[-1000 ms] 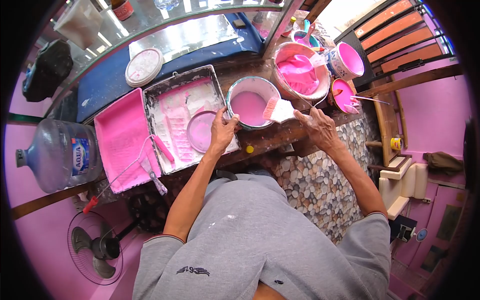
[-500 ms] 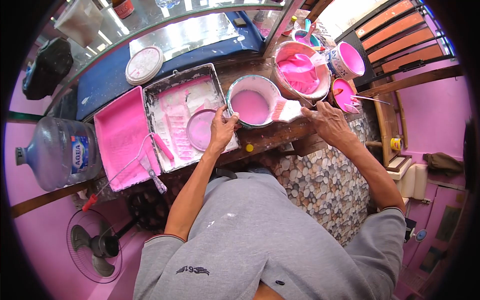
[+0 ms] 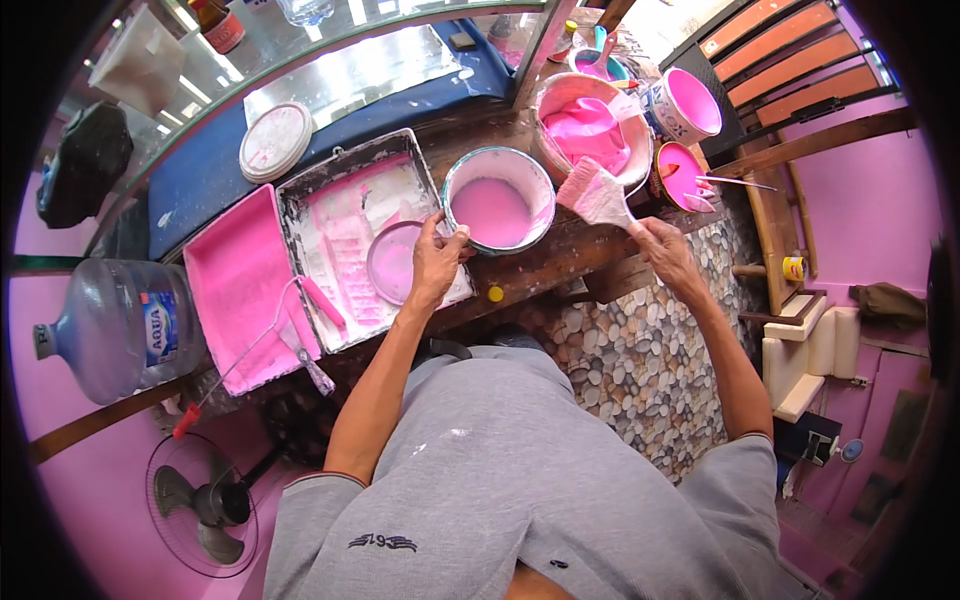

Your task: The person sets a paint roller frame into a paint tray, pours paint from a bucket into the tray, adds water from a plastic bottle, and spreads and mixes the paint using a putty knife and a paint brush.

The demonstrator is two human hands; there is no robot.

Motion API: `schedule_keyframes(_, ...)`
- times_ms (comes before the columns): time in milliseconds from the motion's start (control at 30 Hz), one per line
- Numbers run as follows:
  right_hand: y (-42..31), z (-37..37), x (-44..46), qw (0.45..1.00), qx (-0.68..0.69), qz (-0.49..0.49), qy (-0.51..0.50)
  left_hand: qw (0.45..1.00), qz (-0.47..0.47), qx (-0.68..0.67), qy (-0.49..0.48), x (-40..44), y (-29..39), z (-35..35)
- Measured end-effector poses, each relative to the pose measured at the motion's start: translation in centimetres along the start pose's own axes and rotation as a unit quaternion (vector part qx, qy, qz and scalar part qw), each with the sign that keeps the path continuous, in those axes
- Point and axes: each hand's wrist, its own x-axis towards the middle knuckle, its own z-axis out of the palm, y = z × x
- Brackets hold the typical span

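My left hand (image 3: 438, 262) grips the near left rim of a round tub (image 3: 498, 200) with pink paint at its bottom. Closed round a handle, my right hand (image 3: 664, 250) holds a wide brush (image 3: 597, 194), its bristles pink and pointing up and left. The brush is just right of the tub, in front of a larger bucket (image 3: 555, 102) with a pink cloth or bag inside. Left of my left hand, a round lid (image 3: 394, 262) lies in a black-edged paint tray (image 3: 345, 235).
A pink tray (image 3: 236, 275) with a roller frame, a large water bottle (image 3: 125, 322) and a fan (image 3: 205, 505) are at left. A yellow cap (image 3: 495, 293) lies near the bench edge. More paint containers (image 3: 683, 175) stand at right, before a slatted bench (image 3: 775, 50).
My right hand has drawn the brush away from the tub's rim to the right, and its bristles have turned upward. My left hand stays on the tub.
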Motion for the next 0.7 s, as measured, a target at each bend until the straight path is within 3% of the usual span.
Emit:
schedule_keyframes(33,0.0,0.8,0.0,0.986,0.135,0.075,-0.068,1.000,0.003,0.005,-0.002,0.0,0.1,-0.1)
schedule_keyframes(100,-0.8,1.5,-0.1,0.953,0.195,0.184,-0.140,1.000,0.002,0.001,-0.004,-0.1,0.2,-0.1)
schedule_keyframes(367,-1.0,1.3,1.0,0.926,0.219,0.200,-0.234,0.999,0.013,-0.031,0.012,-0.2,0.1,0.3)
schedule_keyframes(467,0.0,-0.5,0.7,0.941,0.154,0.220,-0.205,0.999,0.021,-0.033,0.009,0.0,-0.2,0.3)
schedule_keyframes(567,5.8,-1.7,-0.5,0.965,0.071,0.197,-0.159,1.000,0.004,-0.018,-0.001,-0.1,0.1,0.0)
schedule_keyframes(633,7.4,-2.1,-2.4,0.984,-0.095,0.146,-0.033,1.000,-0.003,-0.028,-0.001,-0.1,0.0,0.1)
schedule_keyframes(667,7.0,-1.8,-3.6,0.984,-0.096,0.143,-0.037,1.000,-0.004,-0.030,0.004,-0.2,-0.1,0.0)
schedule_keyframes(700,6.5,-1.5,-4.9,0.986,-0.125,0.105,0.030,1.000,-0.001,-0.030,-0.002,0.0,-0.2,-0.1)
